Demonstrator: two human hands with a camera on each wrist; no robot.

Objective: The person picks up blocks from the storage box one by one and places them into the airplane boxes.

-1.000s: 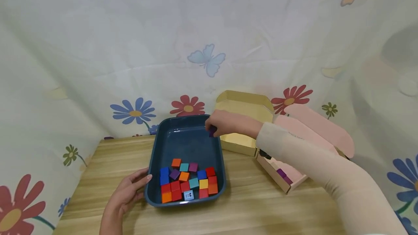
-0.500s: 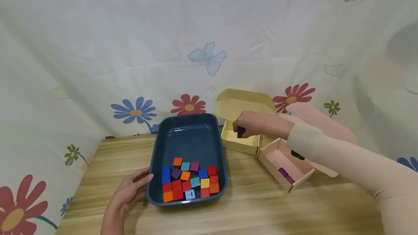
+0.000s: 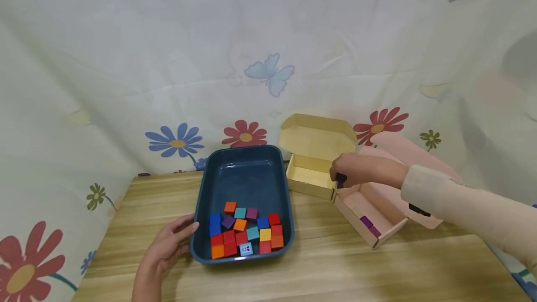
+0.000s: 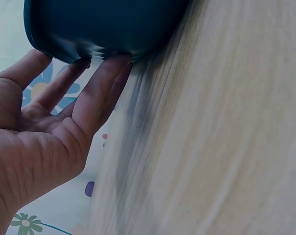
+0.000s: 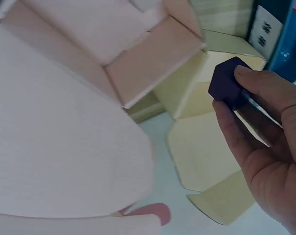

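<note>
In the head view, my right hand [image 3: 350, 169] is raised over the meeting corner of two open cardboard boxes. It pinches a dark purple cube [image 5: 228, 83] between thumb and fingertips, clearest in the right wrist view. The pink box [image 3: 356, 213] lies below and right, with purple cubes [image 3: 370, 226] along its near side. Behind it stands the yellow box [image 3: 312, 188], lid raised. My left hand [image 3: 168, 243] touches the left outer side of a dark blue tray [image 3: 242, 164]; its fingertips meet the wall in the left wrist view. Coloured cubes [image 3: 241, 236] fill the tray's near half.
The boxes and tray stand on a wood-grain table [image 3: 331, 264]. A flowered cloth [image 3: 201, 83] hangs behind and at both sides. The pink lid [image 3: 409, 155] leans out to the right, under my right forearm.
My right hand has moved right with the purple cube, from the tray's right rim across the yellow box to the near corner of the pink box. My left hand has stayed at the tray.
</note>
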